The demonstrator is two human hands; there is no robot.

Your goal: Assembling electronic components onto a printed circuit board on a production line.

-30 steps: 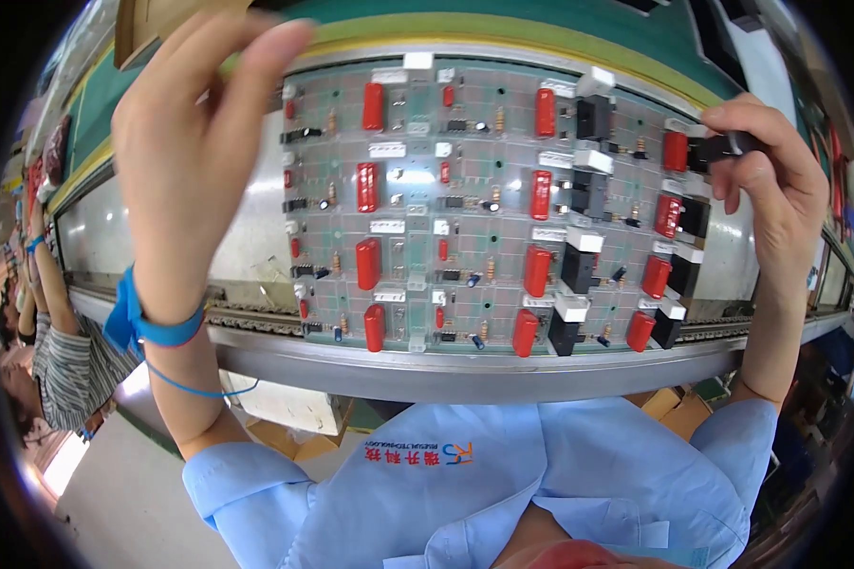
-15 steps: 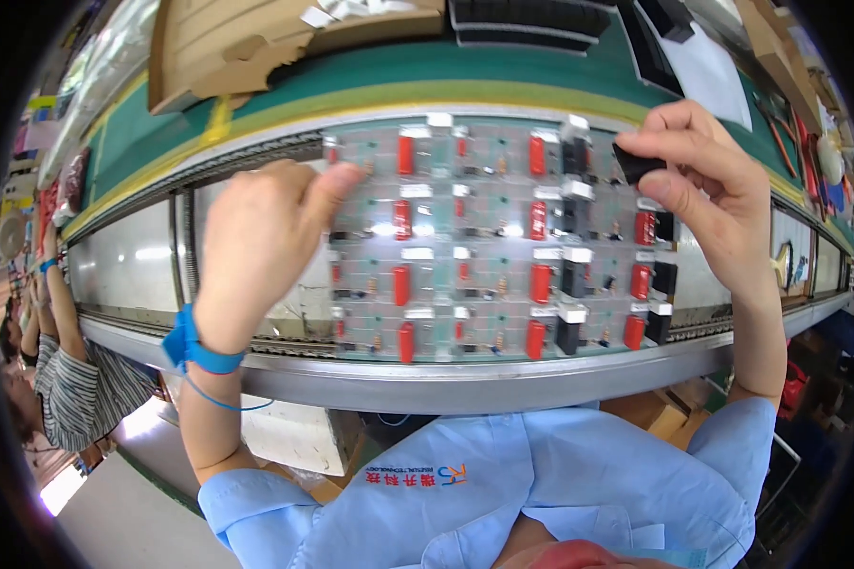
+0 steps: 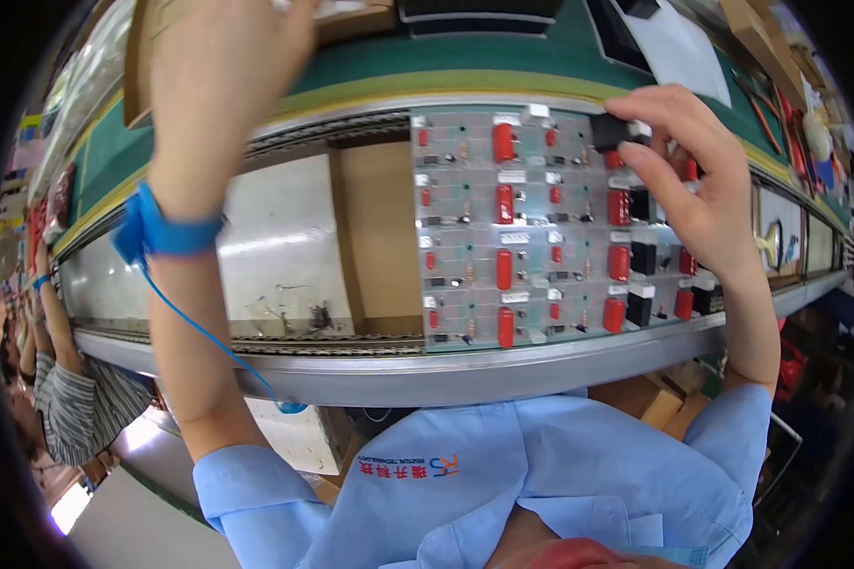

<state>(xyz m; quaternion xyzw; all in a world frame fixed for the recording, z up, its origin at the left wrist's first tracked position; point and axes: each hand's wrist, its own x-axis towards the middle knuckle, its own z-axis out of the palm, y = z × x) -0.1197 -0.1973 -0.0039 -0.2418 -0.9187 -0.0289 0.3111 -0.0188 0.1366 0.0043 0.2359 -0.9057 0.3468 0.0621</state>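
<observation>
A panel of clear-looking circuit boards (image 3: pixel 484 275) lies across the rails, filled with rows of red capacitors (image 3: pixel 505 204), small parts and black blocks with white tops (image 3: pixel 643 256). At its far right part, my right hand (image 3: pixel 688 156) pinches a small black block (image 3: pixel 609 133) between thumb and forefinger, just over the board's far row. Whether the block touches the board cannot be made out. My left hand (image 3: pixel 223 76), blurred, reaches over the far rail beside the cardboard box. Its fingertips are smeared and partly cut off by the top edge. A blue wrist strap (image 3: pixel 176 228) circles that wrist.
Metal rails with a chain (image 3: pixel 370 346) run left to right. Beneath them are a light plate with loose wire bits (image 3: pixel 308 313) and brown cardboard (image 3: pixel 380 209). Black trays (image 3: pixel 479 17) and a white sheet (image 3: pixel 678 52) lie on the green far surface. Another person sits at far left.
The board panel has slid to the right along the rails. My left hand has left the panel's left edge and moved far and away. My right hand, still pinching the black block, shifted slightly left.
</observation>
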